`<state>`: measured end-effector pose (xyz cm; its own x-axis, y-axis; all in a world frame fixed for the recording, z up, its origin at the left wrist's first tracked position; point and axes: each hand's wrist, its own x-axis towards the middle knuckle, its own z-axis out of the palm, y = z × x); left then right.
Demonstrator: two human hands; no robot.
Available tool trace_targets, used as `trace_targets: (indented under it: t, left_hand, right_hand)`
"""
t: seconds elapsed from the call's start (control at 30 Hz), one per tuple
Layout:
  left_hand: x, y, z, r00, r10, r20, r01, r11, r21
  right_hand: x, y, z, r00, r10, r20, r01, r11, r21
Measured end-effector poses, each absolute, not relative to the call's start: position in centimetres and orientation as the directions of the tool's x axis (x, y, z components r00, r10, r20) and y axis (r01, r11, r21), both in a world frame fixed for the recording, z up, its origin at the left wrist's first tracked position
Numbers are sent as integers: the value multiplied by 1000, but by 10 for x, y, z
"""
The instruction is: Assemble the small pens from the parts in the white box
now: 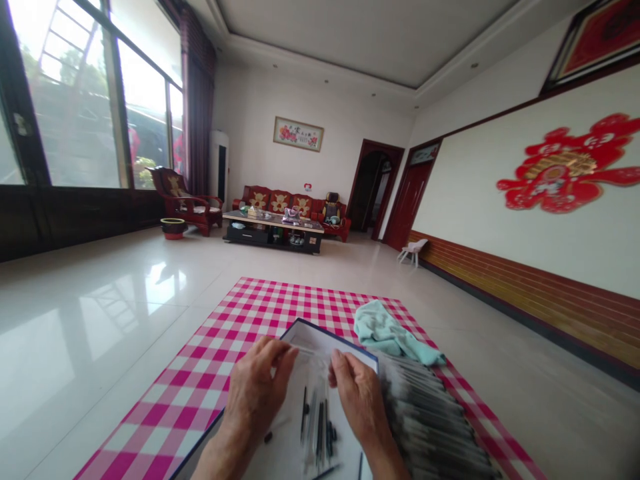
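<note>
Above the tray (325, 339), a clear thin piece (305, 351) is pinched in the left hand (254, 383); whether anything is gripped by the narrowed right hand (359, 390) cannot be told. Loose slim parts (321, 427) are spread inside the tray – apparently still unhandled – while many bagged sticks (433, 417) are massed to its right, possibly done.

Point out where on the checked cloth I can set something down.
Free: the checked cloth left of the box, and the strip between the box's far corner and the cloth's far edge, left of the towel. Crowded: right of the box, where the towel and a pile of sticks lie, and the box's middle, where thin rods lie.
</note>
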<state>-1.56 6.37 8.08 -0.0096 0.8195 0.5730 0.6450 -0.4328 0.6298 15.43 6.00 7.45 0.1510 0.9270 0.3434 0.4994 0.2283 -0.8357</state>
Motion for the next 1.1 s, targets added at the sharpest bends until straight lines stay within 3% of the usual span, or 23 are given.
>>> trace_targets:
  t: [0.1,0.2,0.37,0.5,0.67,0.83,0.97,1.1]
  left_hand:
    - [-19,66,81,-78,939,335,407,-276,871]
    - [-19,68,80,-43,976,215,73,-212,975]
    - [-15,69,83,-75,996,49,-309,-70,949]
    - [-11,66,88,6,999,-39,-446,37,894]
    - [-15,67,89,4,1000,23,-334,-20,942]
    - [-27,75,82,-1,991,137,-64,-137,989]
    - [-32,81,74,-31,966,257,106,-252,962]
    - [-31,81,72,-24,960,278,165,-270,948]
  right_hand:
    - [151,56,81,151,932,331,391,251,-885]
    - [139,49,85,-17,958,286,258,281,-925]
    - [112,36,83,-255,948,191,103,223,-969]
    - [103,26,80,-426,897,119,88,172,-981]
    - [123,32,68,-447,887,117,378,306,-874]
    - [130,60,48,-432,882,186,741,465,-484]
    - [114,75,31,-542,833,105,806,552,-214]
    - [106,78,6,-580,811,78,809,585,-58]
